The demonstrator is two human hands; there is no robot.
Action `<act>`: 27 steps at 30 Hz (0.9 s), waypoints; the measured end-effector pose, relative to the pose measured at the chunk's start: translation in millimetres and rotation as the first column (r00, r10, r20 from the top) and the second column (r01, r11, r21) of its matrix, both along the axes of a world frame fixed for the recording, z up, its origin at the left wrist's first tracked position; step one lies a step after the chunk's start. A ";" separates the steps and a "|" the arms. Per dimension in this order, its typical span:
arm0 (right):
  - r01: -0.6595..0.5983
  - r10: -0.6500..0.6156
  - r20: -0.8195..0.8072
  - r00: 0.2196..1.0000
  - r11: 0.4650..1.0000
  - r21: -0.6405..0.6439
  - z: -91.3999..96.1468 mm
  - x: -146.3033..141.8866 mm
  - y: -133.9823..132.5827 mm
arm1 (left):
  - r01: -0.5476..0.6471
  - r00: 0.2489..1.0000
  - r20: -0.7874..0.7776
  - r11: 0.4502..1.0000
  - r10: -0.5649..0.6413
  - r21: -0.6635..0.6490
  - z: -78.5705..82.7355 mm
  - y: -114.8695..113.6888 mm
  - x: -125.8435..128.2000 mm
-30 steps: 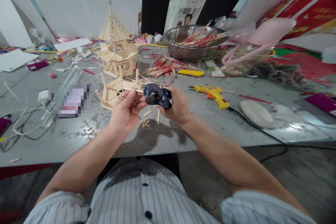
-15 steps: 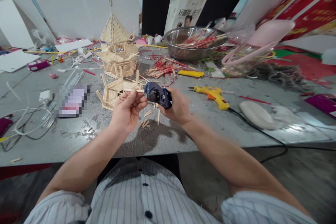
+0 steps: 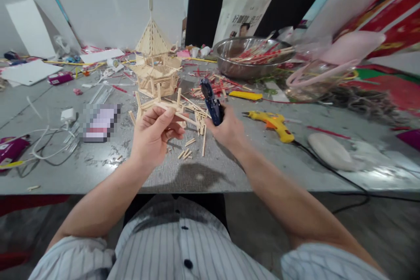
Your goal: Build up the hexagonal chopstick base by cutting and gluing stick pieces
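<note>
My left hand (image 3: 154, 133) pinches a thin wooden stick (image 3: 173, 113) between thumb and fingers, above the table's front edge. My right hand (image 3: 228, 129) is closed round a dark blue cutter (image 3: 211, 103), which points up and away from me. The two hands are a little apart. Just behind them lies a flat frame of wooden sticks (image 3: 154, 106), and behind that stands a stick-built pagoda model (image 3: 155, 63). Several short cut stick pieces (image 3: 190, 146) lie on the table under my hands.
A yellow glue gun (image 3: 272, 122) with a black cord lies right of my hand. Further back are a steel bowl (image 3: 249, 57) of red-tipped sticks, a yellow knife (image 3: 245, 95), a pink-rimmed glass jug (image 3: 315, 76) and a white bag (image 3: 244, 11). White cables and a charger (image 3: 67, 116) lie left.
The cutter has come off the stick and my right hand has swung it upright and to the right. My left hand still holds the stick. The camera has shifted slightly.
</note>
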State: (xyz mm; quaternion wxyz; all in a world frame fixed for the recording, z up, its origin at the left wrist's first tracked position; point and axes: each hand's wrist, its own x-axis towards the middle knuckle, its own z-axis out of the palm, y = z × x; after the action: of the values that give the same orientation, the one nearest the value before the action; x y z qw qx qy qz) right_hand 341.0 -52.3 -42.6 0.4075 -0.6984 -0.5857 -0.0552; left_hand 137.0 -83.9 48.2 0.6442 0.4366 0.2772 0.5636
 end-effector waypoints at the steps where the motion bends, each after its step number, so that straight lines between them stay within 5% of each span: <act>1: 0.008 -0.007 0.012 1.000 0.999 -0.038 -0.8 2.8 2.0 | -0.038 0.999 -0.029 0.999 0.038 0.005 4.0 -2.6 -7.0; 5: 0.040 -0.030 0.058 0.998 0.984 -0.172 -3.8 11.2 5.8 | -0.180 0.979 -0.092 0.984 0.179 0.002 7.0 -5.3 -44.8; 11: 0.094 -0.041 0.145 0.989 0.920 -0.382 -0.4 11.3 5.3 | -0.216 0.950 -0.282 0.930 0.131 -0.297 -32.7 13.0 -92.7; 17: 0.161 -0.024 0.262 0.965 0.841 -0.516 7.7 7.0 4.1 | -0.168 0.934 -0.356 0.871 -0.009 -0.461 -61.4 33.6 -85.6; 27: 0.264 -0.022 0.392 0.920 0.776 -0.574 8.2 3.2 3.5 | -0.155 0.916 -0.393 0.827 -0.085 -0.540 -61.0 53.1 -67.1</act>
State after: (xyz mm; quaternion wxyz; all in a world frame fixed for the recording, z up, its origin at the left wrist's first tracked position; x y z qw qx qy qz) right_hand 344.3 -48.8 -34.3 0.0362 -0.8132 -0.5805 -0.0209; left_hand 69.9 -30.8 -12.8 0.6622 0.3289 0.5640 0.3677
